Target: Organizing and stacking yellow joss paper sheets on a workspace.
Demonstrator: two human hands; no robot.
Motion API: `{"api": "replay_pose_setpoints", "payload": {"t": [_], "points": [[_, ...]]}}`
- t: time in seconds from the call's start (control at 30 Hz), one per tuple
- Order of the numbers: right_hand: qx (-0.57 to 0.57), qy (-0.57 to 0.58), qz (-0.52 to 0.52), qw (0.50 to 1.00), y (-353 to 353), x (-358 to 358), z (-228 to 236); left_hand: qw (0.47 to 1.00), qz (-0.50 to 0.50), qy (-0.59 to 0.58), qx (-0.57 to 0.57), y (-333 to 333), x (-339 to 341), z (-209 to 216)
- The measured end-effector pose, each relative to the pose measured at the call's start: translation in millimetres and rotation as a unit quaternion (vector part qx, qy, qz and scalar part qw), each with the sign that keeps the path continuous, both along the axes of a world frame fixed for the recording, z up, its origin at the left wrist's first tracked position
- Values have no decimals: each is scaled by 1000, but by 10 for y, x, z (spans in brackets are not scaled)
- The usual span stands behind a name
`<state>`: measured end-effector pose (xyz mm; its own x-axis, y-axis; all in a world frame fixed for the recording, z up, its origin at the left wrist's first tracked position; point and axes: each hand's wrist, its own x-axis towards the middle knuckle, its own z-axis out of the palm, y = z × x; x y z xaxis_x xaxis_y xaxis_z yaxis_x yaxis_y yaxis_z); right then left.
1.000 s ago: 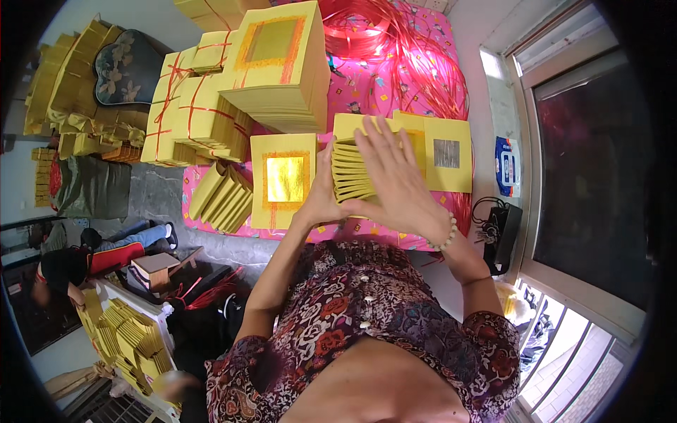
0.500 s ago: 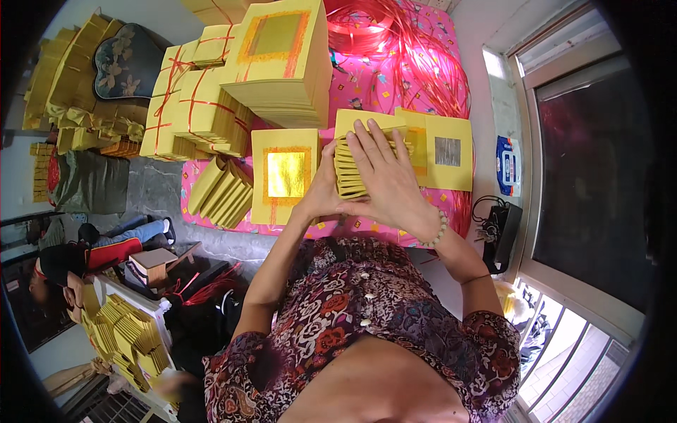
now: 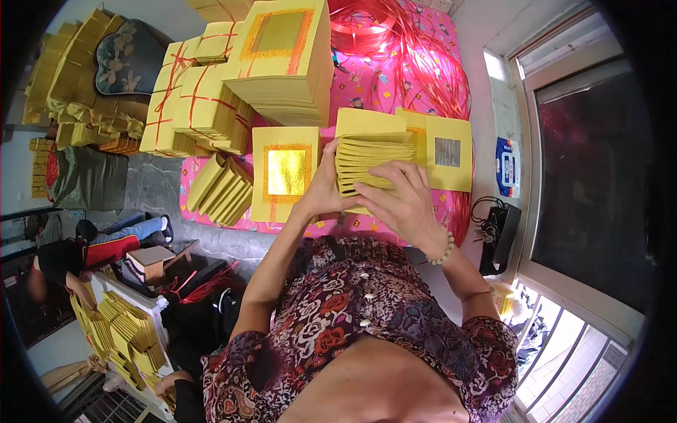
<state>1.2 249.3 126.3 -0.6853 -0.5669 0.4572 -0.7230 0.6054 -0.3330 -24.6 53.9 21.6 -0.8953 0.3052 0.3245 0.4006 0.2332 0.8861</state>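
On the pink patterned cover in front of me stands a bundle of folded yellow paper [image 3: 374,151], its several folds lined up in a row. My left hand [image 3: 326,185] grips its left side, with the thumb along the near edge. The bent fingers and thumb of my right hand [image 3: 407,204] close on the near right folds. Left of the bundle lies a flat yellow sheet with a shiny gold square [image 3: 288,173]. Another yellow sheet with a silver-grey square [image 3: 448,151] lies to the right, partly over other sheets.
Red-tied yellow paper bundles [image 3: 201,106] and a tall paper stack [image 3: 282,77] stand at the back left. More folded paper [image 3: 222,190] lies nearer. Red plastic strips [image 3: 395,42] spread at the back. At lower left, people sit by a table with folded paper [image 3: 127,328].
My right hand has moved from lying flat across the top of the folds to their near right edge, its fingers now bent. My left hand stays at the left side.
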Motion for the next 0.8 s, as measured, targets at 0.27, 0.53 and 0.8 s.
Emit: {"api": "replay_pose_setpoints", "payload": {"t": [0.27, 0.53, 0.8], "points": [[7, -3, -25, 1000, -11, -22, 67, 999, -10, -26, 31, 19, 10, 39], [22, -7, -19, 1000, 9, -46, 7, 1000, -4, -12, 8, 2, 5, 11], [27, -23, -40, 999, 0, -112, 42, 999, -6, -33, 29, -7, 17, -13]]}}
